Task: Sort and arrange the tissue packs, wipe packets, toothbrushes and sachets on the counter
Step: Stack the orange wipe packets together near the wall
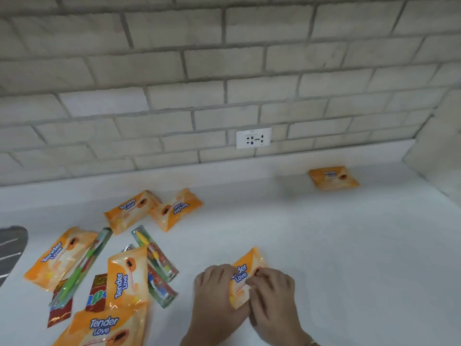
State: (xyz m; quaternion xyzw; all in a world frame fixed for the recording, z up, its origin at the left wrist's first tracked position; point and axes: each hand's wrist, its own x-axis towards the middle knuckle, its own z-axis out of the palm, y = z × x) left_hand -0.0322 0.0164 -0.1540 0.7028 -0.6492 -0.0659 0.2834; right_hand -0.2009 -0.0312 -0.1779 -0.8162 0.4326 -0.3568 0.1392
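Both my hands hold one orange "Tender Love" pack [245, 273] on the white counter [336, 245], near the front middle. My left hand [214, 293] grips its left edge, my right hand [272, 295] pinches its right side. At the left lies a jumble: several more orange packs such as one at the back [129, 211], one upside-down [177, 208], one standing lengthwise [126, 278] and one at the far left [58, 255]. Packaged toothbrushes [84, 265] [154, 255] lie among them. Red sachets [97, 292] [59, 308] peek out beneath. One orange pack [333, 177] lies alone at the back right.
A brick-pattern wall runs behind the counter, with a white socket [253, 138] low on it. A side wall [439, 151] closes the right end. A dark metal sink edge [11, 248] shows at the far left.
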